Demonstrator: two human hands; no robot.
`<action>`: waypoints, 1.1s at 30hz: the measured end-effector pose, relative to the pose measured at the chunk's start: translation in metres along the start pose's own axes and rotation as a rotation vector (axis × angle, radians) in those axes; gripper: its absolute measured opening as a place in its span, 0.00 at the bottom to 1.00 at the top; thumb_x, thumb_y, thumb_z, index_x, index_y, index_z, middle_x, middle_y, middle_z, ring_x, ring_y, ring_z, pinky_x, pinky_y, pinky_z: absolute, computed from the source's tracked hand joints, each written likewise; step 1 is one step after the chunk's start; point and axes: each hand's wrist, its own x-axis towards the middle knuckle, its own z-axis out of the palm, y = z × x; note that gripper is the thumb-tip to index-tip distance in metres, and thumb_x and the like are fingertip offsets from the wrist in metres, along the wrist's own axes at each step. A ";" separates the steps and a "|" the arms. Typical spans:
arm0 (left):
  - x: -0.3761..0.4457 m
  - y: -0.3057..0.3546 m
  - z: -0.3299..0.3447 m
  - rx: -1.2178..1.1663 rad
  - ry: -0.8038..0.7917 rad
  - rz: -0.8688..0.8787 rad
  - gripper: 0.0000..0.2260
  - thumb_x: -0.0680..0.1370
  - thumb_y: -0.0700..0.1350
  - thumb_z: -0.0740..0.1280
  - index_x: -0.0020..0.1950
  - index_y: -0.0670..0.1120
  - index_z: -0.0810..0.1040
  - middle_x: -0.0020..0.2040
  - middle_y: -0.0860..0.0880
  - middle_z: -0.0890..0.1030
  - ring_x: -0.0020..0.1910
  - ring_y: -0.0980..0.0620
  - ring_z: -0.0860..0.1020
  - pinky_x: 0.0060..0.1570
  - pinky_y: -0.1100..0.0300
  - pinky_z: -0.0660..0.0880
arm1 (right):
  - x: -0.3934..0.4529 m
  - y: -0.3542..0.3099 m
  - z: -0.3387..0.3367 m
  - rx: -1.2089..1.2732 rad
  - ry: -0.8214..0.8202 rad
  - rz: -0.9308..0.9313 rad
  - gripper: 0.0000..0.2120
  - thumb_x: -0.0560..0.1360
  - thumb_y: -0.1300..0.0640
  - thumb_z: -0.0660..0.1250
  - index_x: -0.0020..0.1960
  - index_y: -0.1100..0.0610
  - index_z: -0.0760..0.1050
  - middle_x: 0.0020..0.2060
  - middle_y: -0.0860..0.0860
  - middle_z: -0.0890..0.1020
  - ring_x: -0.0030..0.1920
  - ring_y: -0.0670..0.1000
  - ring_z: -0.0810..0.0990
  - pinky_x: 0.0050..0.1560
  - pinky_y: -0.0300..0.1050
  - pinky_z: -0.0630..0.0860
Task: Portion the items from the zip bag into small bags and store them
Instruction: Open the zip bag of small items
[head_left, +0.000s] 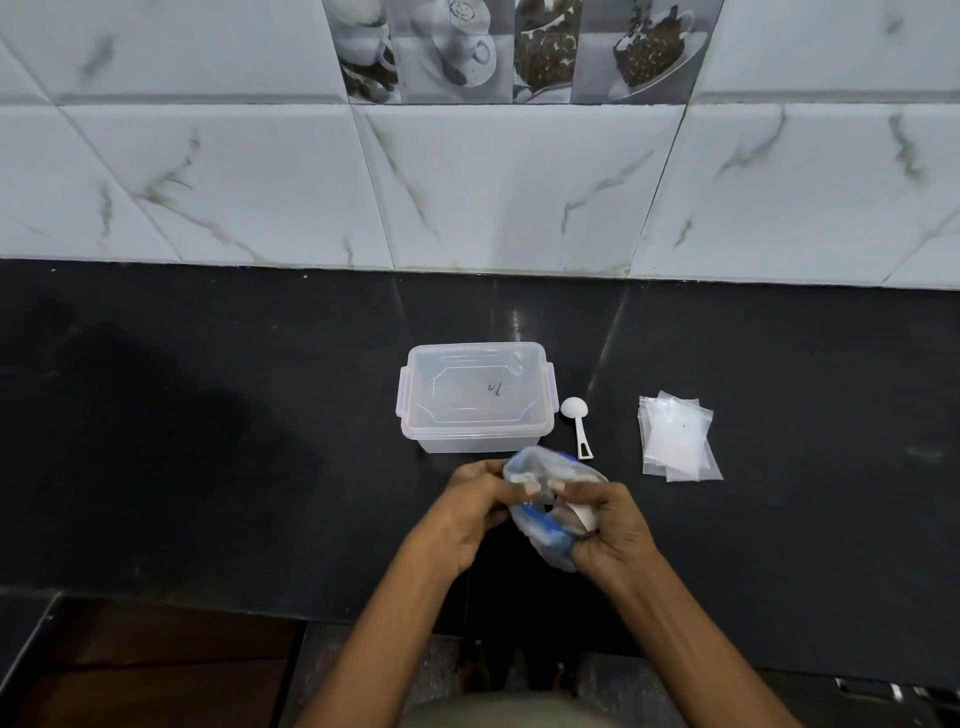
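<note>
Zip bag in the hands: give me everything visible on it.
The zip bag is clear, soft plastic with a blue strip along its zip edge, crumpled and bunched. Both hands hold it above the black counter, in front of the lidded container: the left hand grips its left side, the right hand its right and lower part. Its contents and whether it is sealed cannot be made out.
</note>
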 end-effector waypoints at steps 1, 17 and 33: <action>-0.003 -0.001 0.005 0.132 0.118 0.000 0.11 0.75 0.39 0.74 0.56 0.43 0.78 0.47 0.47 0.83 0.43 0.53 0.79 0.41 0.59 0.75 | 0.005 0.001 -0.002 -0.001 0.036 -0.019 0.09 0.79 0.73 0.53 0.48 0.68 0.72 0.25 0.62 0.80 0.22 0.56 0.81 0.28 0.56 0.82; 0.002 0.008 -0.007 -0.220 0.004 -0.187 0.19 0.68 0.28 0.54 0.48 0.34 0.83 0.39 0.39 0.83 0.34 0.43 0.82 0.33 0.57 0.80 | 0.032 0.007 -0.030 0.043 0.072 -0.041 0.15 0.79 0.62 0.59 0.57 0.71 0.79 0.47 0.69 0.84 0.44 0.65 0.84 0.50 0.59 0.81; 0.003 0.005 -0.001 0.041 -0.033 0.116 0.14 0.74 0.43 0.77 0.52 0.40 0.76 0.39 0.45 0.81 0.28 0.54 0.78 0.29 0.62 0.76 | 0.043 -0.002 -0.045 -0.998 0.061 -0.574 0.05 0.76 0.63 0.72 0.43 0.56 0.84 0.39 0.53 0.87 0.42 0.51 0.85 0.47 0.51 0.82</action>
